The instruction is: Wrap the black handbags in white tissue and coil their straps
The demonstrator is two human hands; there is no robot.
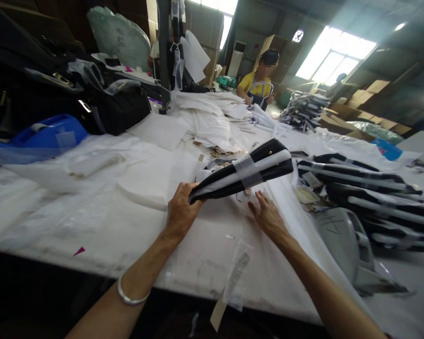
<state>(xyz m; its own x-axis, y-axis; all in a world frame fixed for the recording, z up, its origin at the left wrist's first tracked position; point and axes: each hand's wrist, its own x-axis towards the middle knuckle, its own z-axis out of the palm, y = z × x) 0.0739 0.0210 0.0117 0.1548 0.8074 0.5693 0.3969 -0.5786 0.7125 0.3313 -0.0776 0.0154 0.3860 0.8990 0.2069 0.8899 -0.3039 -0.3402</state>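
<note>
My left hand (182,212) grips the narrow near end of a folded black strap bundle (219,182). White padding runs along its length, a band of clear tape crosses its middle, and small gold-coloured studs show near the far end. Raised off the white table, the bundle points away to the right. My right hand (268,215) is below its far half, apart from it, fingers stretched out and holding nothing. Similar black and white bundles (356,172) are piled on the right. Close to that pile is a grey tape dispenser (339,235) with marker writing on its side.
A blue tape dispenser (53,134) and black bags (123,108) occupy the left side. Stacked white sheets (212,125) lie farther back by a dark post (165,52). Across the table a person in a yellow shirt (247,82) handles something. A paper strip (219,310) hangs over the front edge.
</note>
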